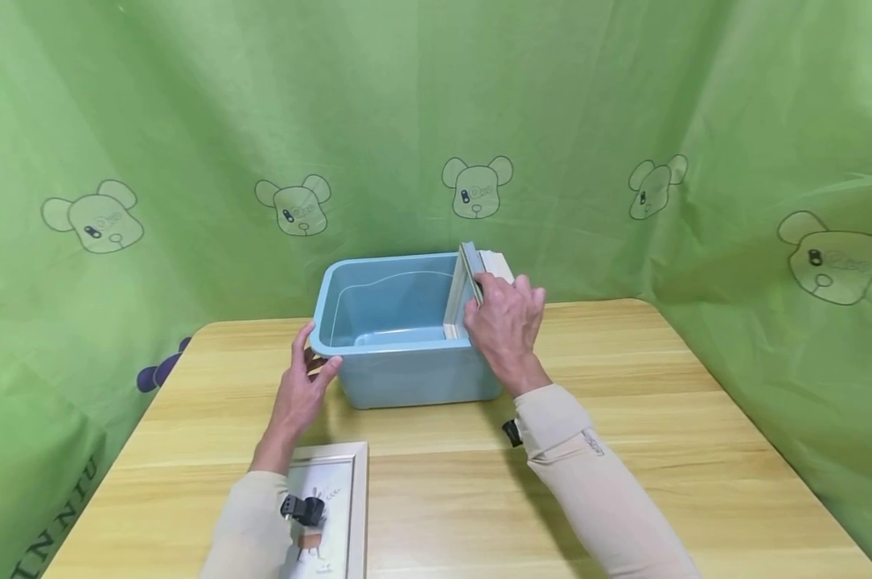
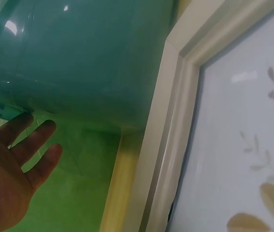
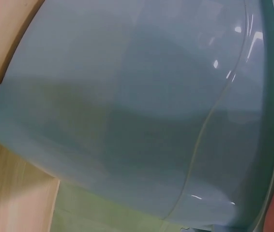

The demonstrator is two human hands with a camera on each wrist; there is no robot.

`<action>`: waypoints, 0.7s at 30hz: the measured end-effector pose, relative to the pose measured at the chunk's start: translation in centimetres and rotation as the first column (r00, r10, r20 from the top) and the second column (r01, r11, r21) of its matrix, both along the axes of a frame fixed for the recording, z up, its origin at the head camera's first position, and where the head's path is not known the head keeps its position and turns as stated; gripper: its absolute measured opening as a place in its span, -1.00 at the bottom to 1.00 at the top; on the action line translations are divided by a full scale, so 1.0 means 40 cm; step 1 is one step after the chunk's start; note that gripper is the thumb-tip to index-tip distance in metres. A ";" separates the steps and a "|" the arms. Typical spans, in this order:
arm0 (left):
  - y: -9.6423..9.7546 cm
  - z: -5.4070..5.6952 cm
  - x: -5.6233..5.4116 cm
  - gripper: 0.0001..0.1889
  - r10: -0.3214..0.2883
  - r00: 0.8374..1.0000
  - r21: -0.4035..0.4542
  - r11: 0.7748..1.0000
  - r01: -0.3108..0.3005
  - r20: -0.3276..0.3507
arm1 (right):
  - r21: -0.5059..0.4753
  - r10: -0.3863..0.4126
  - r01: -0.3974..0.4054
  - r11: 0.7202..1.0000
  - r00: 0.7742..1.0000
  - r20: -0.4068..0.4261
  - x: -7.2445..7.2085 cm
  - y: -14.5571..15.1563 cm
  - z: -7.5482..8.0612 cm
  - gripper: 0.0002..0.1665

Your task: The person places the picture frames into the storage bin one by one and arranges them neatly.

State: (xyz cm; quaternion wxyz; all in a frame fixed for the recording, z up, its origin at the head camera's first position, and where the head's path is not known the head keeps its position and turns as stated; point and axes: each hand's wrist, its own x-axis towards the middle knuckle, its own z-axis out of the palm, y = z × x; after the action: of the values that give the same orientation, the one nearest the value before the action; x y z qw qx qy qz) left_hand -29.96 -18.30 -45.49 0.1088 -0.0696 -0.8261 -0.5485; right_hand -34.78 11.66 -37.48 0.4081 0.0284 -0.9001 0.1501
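Observation:
A light blue plastic bin [image 1: 414,374] stands on the table. My left hand [image 1: 302,394] touches its front left corner at the rim, thumb on the front side and fingers along the left side. In the left wrist view, that hand's fingers [image 2: 33,142] are spread and loosely extended beside the bin [image 2: 79,58]. My right hand [image 1: 507,326] pinches the upper edge of a pale picture frame [image 1: 459,293] standing on edge inside the bin's right end. Another white frame [image 1: 495,264] stands just right of it, partly hidden by the hand.
A white-framed picture [image 1: 359,507] lies flat on the wooden table [image 1: 660,450] under my left forearm, its drawing partly covered. Green curtain [image 1: 392,104] with bear faces hangs behind and at both sides. In the right wrist view, the bin's outer wall [image 3: 127,111] fills most of the picture.

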 end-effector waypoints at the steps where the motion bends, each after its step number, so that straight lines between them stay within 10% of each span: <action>1: 0.000 0.000 0.001 -0.25 0.002 1.000 0.004 1.000 -0.002 -0.001 | 0.001 -0.001 0.001 1.000 1.000 0.008 0.000 -0.001 0.001 -0.56; 21: 0.006 0.003 0.006 -0.26 0.009 1.000 -0.002 1.000 -0.009 -0.011 | 0.020 -0.038 0.036 0.999 0.995 0.097 0.007 -0.006 0.009 -0.57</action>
State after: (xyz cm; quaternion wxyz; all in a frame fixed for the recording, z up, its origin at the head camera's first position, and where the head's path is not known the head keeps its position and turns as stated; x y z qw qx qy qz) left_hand -29.71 -18.05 -45.39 0.1155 -0.0689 -0.8263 -0.5469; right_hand -34.50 11.43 -37.10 0.3660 0.0083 -0.9207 0.1354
